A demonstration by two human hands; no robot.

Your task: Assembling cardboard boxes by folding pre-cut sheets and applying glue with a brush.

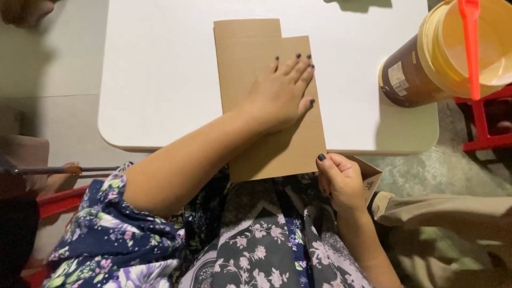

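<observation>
Nearby, a bucket (pixel 426 58) holds glue (pixel 493 50); left hand (pixel 280 96) flat, right hand (pixel 341 181) pinching cardboard (pixel 250 53).

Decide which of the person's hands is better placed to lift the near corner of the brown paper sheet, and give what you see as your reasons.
Probably the right hand: its fingers already pinch the brown paper sheet at the near right corner, past the white table edge. The left hand lies flat, pressing the sheet's middle.

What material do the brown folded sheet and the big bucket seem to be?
The folded sheet under the left hand looks like matte brown kraft paper: flat, creased, no shine. The bucket looks like smooth plastic, cream inside with a slightly glossy rim.
</observation>
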